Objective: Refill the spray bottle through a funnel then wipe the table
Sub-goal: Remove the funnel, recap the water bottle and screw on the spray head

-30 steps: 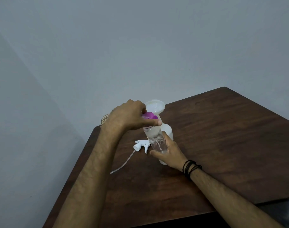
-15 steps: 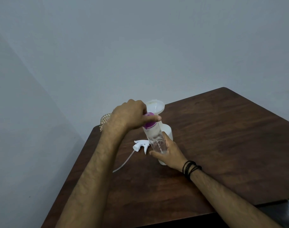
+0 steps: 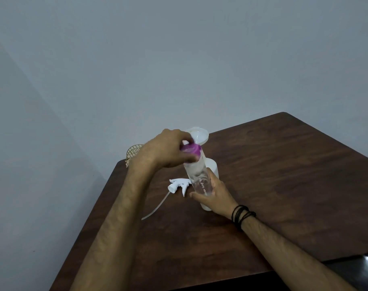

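My right hand (image 3: 215,196) grips the lower part of a clear water bottle (image 3: 198,179), held tilted above the table. My left hand (image 3: 168,151) has its fingers curled round the bottle's purple cap (image 3: 191,150) at the top. Behind the clear bottle stands the white spray bottle (image 3: 212,168) with a white funnel (image 3: 199,135) in its neck; most of its body is hidden by the bottle and my right hand. The white trigger sprayer head (image 3: 176,185) with its long dip tube lies on the table to the left.
The dark wooden table (image 3: 283,175) stretches to the right and toward me. A small gold wire basket (image 3: 133,153) sits at the table's far left corner, near the wall. The table's left edge runs close to my left forearm.
My left hand has turned on the purple cap, which now shows more of its top face. The bottle and my right hand have barely moved.
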The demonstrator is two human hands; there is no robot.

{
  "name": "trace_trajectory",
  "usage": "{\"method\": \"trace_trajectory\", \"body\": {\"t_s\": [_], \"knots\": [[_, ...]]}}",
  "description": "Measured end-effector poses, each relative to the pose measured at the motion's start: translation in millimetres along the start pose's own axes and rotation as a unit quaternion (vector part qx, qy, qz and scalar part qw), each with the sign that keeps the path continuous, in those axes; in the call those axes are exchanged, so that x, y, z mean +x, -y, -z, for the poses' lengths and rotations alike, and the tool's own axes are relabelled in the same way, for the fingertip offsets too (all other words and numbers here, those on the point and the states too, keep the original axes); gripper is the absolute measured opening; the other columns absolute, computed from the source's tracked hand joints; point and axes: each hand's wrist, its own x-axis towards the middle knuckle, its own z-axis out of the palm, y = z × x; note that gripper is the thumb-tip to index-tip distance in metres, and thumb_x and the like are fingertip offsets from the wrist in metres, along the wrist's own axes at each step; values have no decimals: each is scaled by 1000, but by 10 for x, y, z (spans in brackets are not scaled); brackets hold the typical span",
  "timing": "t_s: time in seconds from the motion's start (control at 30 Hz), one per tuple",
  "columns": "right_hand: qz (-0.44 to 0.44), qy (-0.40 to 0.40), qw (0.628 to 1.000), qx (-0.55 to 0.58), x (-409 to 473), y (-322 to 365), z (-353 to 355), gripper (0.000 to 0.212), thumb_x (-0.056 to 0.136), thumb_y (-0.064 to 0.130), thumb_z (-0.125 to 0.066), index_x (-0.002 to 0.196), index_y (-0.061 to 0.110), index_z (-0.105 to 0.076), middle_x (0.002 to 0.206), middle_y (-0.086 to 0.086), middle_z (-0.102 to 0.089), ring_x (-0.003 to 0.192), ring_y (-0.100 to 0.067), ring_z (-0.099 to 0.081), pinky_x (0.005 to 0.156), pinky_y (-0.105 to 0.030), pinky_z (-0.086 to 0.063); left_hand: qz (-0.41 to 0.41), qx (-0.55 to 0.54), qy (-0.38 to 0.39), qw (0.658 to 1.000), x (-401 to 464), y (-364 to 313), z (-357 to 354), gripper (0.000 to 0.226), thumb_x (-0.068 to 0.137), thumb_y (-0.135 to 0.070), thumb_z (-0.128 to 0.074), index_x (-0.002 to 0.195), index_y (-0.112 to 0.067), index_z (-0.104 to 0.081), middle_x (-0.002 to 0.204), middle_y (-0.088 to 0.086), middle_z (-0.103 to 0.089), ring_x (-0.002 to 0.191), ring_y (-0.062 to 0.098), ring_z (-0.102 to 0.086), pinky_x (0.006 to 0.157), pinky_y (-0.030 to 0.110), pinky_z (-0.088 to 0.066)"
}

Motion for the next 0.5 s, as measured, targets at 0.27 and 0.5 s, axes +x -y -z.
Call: {"method": "trace_trajectory", "body": {"t_s": [0.27, 0.5], "knots": [[-1, -5, 1000, -5, 18, -33, 7, 58, 77, 19, -81, 125, 23, -50, 106, 8, -70, 96, -2, -68, 80, -16, -54, 26, -48, -60, 997, -36, -19, -44, 86, 61, -78, -73, 131, -30, -58, 120, -8, -64, 104, 14, -61, 90, 38, -54], [-4, 1, 1000, 4, 30, -62, 17, 56, 77, 15, -81, 124, 23, -52, 105, 7, -70, 98, -7, -68, 85, -23, -56, -60, -109, 31, 992, 13, 130, -53, 47, 82, -23, -80, 126, -25, -64, 118, -4, -68, 106, 14, -64, 98, 33, -52]]}}
